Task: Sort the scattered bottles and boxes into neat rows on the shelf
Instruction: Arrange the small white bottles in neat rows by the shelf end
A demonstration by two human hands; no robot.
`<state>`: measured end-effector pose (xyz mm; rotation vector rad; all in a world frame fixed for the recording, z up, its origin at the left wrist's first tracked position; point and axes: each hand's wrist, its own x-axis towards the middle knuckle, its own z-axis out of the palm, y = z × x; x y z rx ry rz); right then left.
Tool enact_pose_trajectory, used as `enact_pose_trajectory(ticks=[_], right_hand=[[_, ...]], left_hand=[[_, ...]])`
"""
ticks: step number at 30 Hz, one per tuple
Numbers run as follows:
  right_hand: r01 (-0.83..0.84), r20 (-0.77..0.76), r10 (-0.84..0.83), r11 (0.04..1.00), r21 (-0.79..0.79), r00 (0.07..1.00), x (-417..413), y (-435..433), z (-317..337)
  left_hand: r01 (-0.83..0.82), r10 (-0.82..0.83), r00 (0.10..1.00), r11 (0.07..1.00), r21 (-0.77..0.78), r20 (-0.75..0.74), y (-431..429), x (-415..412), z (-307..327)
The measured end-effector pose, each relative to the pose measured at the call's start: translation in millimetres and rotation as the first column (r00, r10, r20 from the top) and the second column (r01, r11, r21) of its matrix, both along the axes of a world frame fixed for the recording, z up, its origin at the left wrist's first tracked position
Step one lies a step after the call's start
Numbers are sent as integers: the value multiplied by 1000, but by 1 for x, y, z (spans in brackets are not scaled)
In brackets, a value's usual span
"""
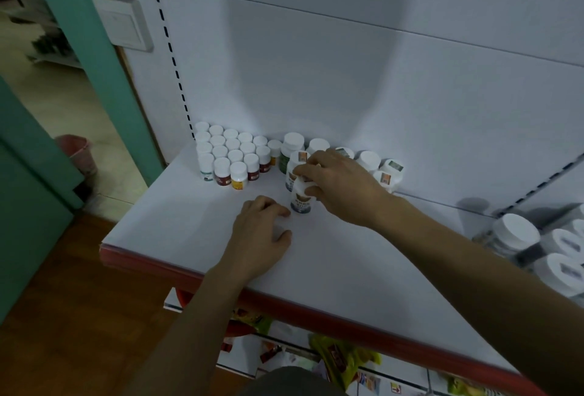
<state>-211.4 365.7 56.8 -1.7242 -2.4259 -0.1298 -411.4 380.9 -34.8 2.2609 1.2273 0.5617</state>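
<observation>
My right hand (339, 182) grips the cap of a white bottle with a blue-and-orange label (301, 201), standing upright on the white shelf (196, 225). Just behind it stands a second bottle of the same kind (295, 163), touching a green-labelled bottle (286, 158). My left hand (260, 231) rests on the shelf with loosely curled fingers, fingertips close to the held bottle's base, holding nothing. Several small white-capped bottles (232, 155) stand in tidy rows at the back left. More white-capped bottles (384, 168) stand behind my right hand along the back panel.
The shelf has a red front edge (316, 310). Larger white-lidded jars (518, 234) stand on the neighbouring shelf at right. Packets (341, 354) lie on a lower shelf. A green door frame (104, 57) and a pink bin (77, 150) are at left.
</observation>
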Motion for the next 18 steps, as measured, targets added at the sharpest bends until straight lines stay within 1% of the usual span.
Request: enact_pose_trajectory(ticks=[2, 4, 5, 6, 7, 8, 9, 10, 11, 12, 13, 14, 15, 17, 18], right_hand=[[19, 4, -19, 999, 31, 1000, -1, -3, -2], [58, -37, -56, 997, 58, 998, -2, -8, -5], [94, -90, -88, 993, 76, 992, -2, -11, -7], [149, -182, -130, 984, 96, 975, -1, -16, -10], [226, -312, -181, 967, 117, 933, 2, -22, -14], [324, -457, -229, 935, 142, 860, 6, -31, -20], [438, -588, -265, 882, 172, 764, 11, -41, -26], [556, -696, -282, 806, 201, 661, 16, -51, -33], [663, -778, -286, 718, 212, 559, 21, -61, -40], [744, -838, -294, 643, 182, 459, 27, -69, -46], [790, -873, -322, 603, 108, 365, 32, -74, -53], [801, -880, -376, 598, 11, 292, 37, -77, -59], [786, -859, -446, 612, -88, 251, 40, -76, -64], [724, -810, -537, 653, -221, 237, 42, -72, -71], [698, -813, -535, 672, -246, 229, 41, -70, -73]], left_hand=[[-50, 53, 998, 998, -46, 46, 3, 5, 1], [-96, 103, 993, 988, -122, 59, 10, 12, 5], [-102, 108, 993, 984, -143, 36, 14, 17, 7], [-100, 103, 995, 984, -149, 6, 18, 22, 8], [-96, 94, 995, 985, -144, -17, 21, 26, 9], [-92, 89, 996, 986, -138, -29, 23, 30, 9], [-92, 88, 995, 987, -132, -38, 24, 33, 9], [-94, 88, 995, 988, -125, -51, 25, 36, 8], [-97, 90, 994, 989, -113, -64, 25, 37, 7], [-100, 93, 993, 990, -99, -74, 26, 38, 6], [-105, 98, 992, 991, -88, -76, 27, 38, 5], [-112, 106, 992, 991, -79, -73, 28, 39, 4], [-118, 113, 991, 990, -76, -69, 28, 39, 4], [-121, 115, 990, 989, -80, -78, 29, 40, 4], [-119, 112, 990, 990, -81, -85, 30, 41, 5]])
